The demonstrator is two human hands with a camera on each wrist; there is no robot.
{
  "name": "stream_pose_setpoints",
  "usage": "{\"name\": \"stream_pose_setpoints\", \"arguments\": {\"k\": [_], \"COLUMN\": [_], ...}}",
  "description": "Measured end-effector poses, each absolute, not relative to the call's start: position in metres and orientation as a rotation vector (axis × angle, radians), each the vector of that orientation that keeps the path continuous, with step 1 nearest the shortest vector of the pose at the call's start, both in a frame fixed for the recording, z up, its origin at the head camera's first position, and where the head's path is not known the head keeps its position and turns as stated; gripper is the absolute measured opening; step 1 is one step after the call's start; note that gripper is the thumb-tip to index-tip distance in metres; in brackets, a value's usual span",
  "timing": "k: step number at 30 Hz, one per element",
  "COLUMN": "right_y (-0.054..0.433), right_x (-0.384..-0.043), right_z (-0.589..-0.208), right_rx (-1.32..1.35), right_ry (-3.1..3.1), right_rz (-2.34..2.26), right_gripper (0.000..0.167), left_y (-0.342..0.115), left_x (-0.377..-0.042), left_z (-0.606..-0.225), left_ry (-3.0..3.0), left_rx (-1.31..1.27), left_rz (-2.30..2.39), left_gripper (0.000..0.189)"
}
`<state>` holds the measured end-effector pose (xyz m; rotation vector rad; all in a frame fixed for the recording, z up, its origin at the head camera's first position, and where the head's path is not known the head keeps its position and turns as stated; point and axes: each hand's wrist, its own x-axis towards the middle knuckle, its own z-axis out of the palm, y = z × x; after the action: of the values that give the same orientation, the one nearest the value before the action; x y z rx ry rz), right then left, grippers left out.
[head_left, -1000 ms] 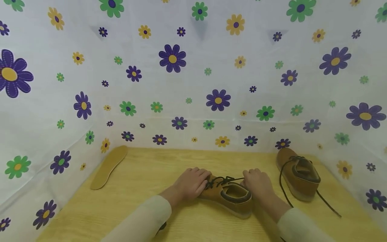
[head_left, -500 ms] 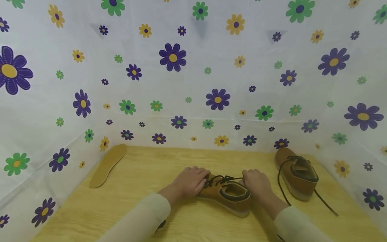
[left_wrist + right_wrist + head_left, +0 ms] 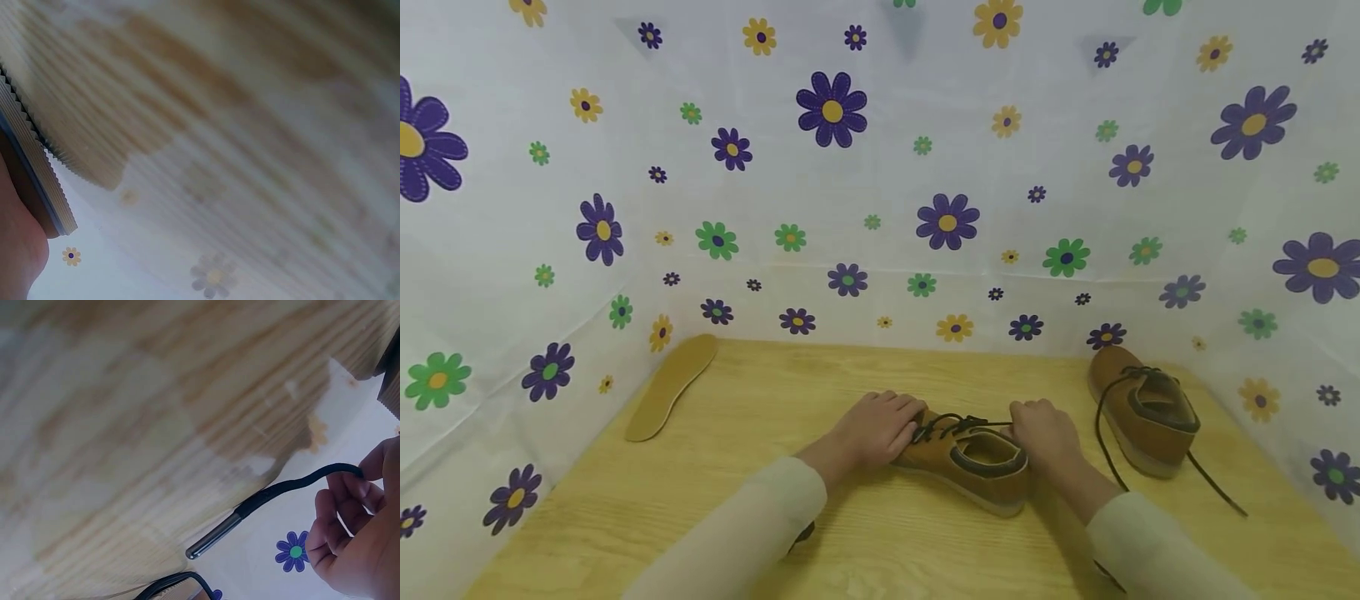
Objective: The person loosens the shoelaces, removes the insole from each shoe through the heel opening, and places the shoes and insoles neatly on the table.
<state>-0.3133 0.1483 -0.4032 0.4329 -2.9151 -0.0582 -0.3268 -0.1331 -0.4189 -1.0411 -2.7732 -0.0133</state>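
Note:
A brown low lace-up shoe stands on the wooden tabletop, its toe under my left hand. That hand holds the toe, fingers over the top and thumb on the near side. In the left wrist view, the ridged sole edge shows beside part of the hand. My right hand, near the heel, pinches a dark shoelace stretched from the eyelets. The right wrist view shows the lace's loose end with a metal tip leaving the fingers.
A matching shoe stands at the back right, with loose laces trailing on the table. At the back left lies a tan insole. A white flower-print sheet encloses the wooden tabletop at the back and sides.
The head view has tilted down slightly, so everything sits higher in the picture. Both hands keep their hold on the shoe and the lace, with little visible movement.

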Motion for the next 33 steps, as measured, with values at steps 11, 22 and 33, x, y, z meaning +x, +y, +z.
{"name": "stream_pose_setpoints", "arguments": {"k": [11, 22, 33], "right_y": [0.145, 0.163, 0.163], "right_x": [-0.315, -0.312, -0.317], "right_z": [-0.401, -0.397, -0.402], "right_rx": [0.376, 0.182, 0.778], "right_ry": [-2.947, -3.012, -2.376], "right_rz": [-0.183, 0.187, 0.202], "right_gripper": [0.035, 0.031, 0.002], "left_y": [-0.135, -0.136, -0.132], "left_x": [-0.323, -0.323, -0.32], "left_z": [-0.413, -0.413, -0.414], "left_ry": [-2.803, -2.795, -2.783], "left_rx": [-1.02, -1.02, -1.009], "left_rz": [-0.007, 0.041, 0.003], "left_gripper": [0.046, 0.047, 0.045]}}
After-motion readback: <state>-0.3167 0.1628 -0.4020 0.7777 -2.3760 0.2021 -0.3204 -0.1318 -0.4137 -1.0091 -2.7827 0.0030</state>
